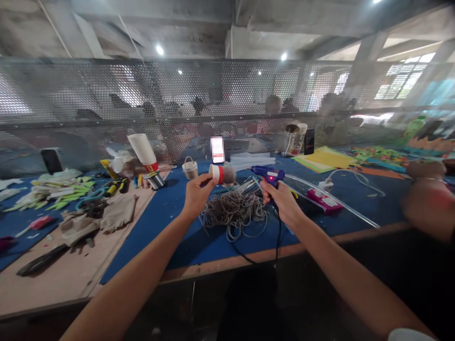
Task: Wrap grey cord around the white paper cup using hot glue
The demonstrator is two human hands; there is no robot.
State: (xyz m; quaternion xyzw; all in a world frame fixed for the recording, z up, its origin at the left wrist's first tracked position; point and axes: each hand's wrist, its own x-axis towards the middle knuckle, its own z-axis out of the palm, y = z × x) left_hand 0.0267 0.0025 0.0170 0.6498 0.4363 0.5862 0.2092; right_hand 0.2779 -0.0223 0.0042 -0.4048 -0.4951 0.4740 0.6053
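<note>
My left hand (pixel 198 190) is closed round a small paper cup (pixel 221 174) lying on its side, its far end wrapped in grey cord. My right hand (pixel 279 199) grips a blue hot glue gun (pixel 266 174) with a red light on its body, nozzle pointing left toward the cup. A black cable runs from the gun down over the table edge. Between and below my hands lies a loose heap of grey cord (pixel 235 213) on the blue mat (pixel 170 208), with clear glue sticks (pixel 245 185) beside it.
A stack of paper cups (pixel 144 150) and a small cord-wrapped basket (pixel 190 168) stand behind. Gloves, scissors and green scraps clutter the left. A white power strip (pixel 322 195), yellow sheets (pixel 325 158) and another person's arm (pixel 428 201) are right. A perforated metal screen closes the back.
</note>
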